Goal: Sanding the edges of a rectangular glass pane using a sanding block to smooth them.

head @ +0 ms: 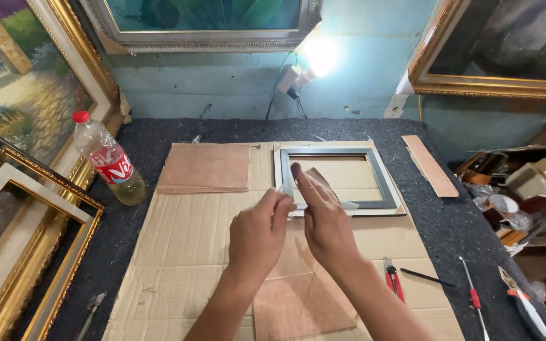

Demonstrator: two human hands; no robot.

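Over a flattened brown cardboard sheet (178,240), the left hand (257,235) pinches the edge of a clear glass pane (298,252) while the right hand (325,218), fingers extended, steadies it above a grey rectangular picture frame (387,186). Judged: fitting glass; seating it next needs square alignment. The pane's transparent edges are hard to trace.

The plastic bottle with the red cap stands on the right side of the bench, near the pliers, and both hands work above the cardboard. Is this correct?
Not quite. The head view shows the plastic bottle on the left side, beside the gold-framed paintings, far from the pliers. Both hands, left and right, do work above the cardboard.
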